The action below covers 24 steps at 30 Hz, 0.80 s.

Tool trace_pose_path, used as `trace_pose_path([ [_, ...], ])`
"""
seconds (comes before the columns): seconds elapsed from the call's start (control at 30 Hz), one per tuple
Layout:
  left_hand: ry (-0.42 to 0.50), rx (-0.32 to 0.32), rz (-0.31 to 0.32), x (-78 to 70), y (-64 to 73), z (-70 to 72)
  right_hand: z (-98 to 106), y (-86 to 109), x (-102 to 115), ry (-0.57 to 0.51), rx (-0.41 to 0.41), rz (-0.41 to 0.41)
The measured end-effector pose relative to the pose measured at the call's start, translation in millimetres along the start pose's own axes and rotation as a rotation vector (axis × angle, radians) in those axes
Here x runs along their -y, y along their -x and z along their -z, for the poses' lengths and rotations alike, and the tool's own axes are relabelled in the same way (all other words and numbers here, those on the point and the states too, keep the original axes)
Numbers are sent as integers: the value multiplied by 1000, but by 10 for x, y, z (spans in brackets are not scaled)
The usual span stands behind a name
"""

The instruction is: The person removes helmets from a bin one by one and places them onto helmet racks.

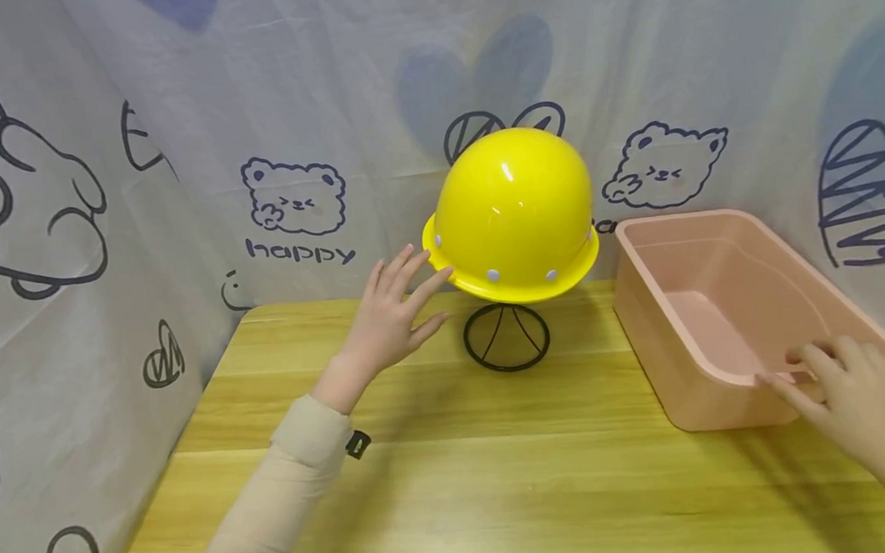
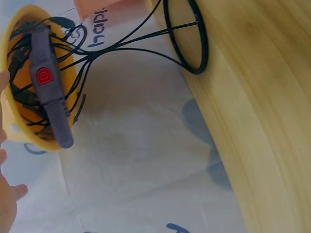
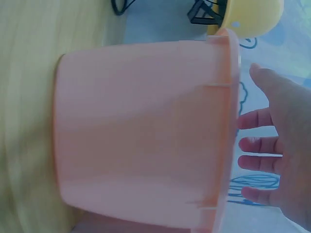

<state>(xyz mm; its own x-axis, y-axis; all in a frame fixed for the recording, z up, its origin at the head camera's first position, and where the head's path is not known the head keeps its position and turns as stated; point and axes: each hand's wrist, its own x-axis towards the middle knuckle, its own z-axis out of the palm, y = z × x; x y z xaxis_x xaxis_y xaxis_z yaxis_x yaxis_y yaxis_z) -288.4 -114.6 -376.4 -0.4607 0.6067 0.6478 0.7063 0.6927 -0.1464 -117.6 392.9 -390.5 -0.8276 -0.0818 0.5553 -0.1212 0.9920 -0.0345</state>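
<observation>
A glossy yellow hard hat (image 1: 514, 210) sits on a black wire stand (image 1: 508, 368) near the back of the table. My left hand (image 1: 390, 317) reaches up to the hat's left side, fingers spread and fairly straight, fingertips right at the brim. From below, the left wrist view shows the hat's grey adjuster strap (image 2: 48, 82) with a red button, and the wires of the stand running up inside. Over the near rim of a pink plastic bin (image 1: 644, 333) hovers my right hand (image 1: 857, 392), with loosely bent fingers. In the right wrist view those fingers (image 3: 260, 144) are beside the rim, holding nothing.
The wooden table (image 1: 498, 482) ends at the back against a white cloth (image 1: 372, 88) printed with bears and hearts. Cloth also hangs along the left side. The bin stands right of the hat, by the back cloth.
</observation>
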Motion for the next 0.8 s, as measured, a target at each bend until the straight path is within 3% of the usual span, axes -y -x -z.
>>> trace_pose_path([
  [0.2,-13,79,122,-6,70,199,54,-151,75,-49,-136,91],
  [0.4,-18,239,271,-39,145,383,165,-313,229,-113,-186,125],
  [0.47,-16,295,319,-46,180,431,210,-348,283,-137,-168,121],
  [0.6,-18,373,395,-57,254,521,286,-404,404,-144,-51,56],
  [0.8,-17,400,479,-58,389,577,270,-507,625,-173,5,48],
])
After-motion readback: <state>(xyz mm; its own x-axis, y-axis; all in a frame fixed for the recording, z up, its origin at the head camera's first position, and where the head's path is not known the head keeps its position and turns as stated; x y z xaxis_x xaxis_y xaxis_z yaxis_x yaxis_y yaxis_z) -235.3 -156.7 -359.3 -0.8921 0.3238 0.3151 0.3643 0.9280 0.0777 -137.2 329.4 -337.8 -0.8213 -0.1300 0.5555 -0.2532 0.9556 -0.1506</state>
